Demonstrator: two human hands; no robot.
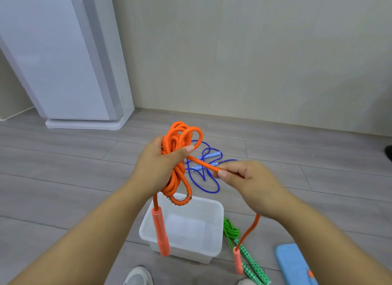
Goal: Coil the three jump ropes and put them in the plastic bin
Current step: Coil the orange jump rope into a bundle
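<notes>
Orange jump rope (180, 157) coil gripped upright in left hand (161, 168) over empty plastic bin (218, 208); right hand (244, 178) pinches tail, which runs rightward from coil.

No readable text, label, brand or number shows on anything here.

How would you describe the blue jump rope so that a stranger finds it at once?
Start at the white plastic bin on the floor. Just beyond it, behind both hands, the blue jump rope lies uncoiled. Its cord is thin and blue, unlike the orange and green ropes.
</notes>
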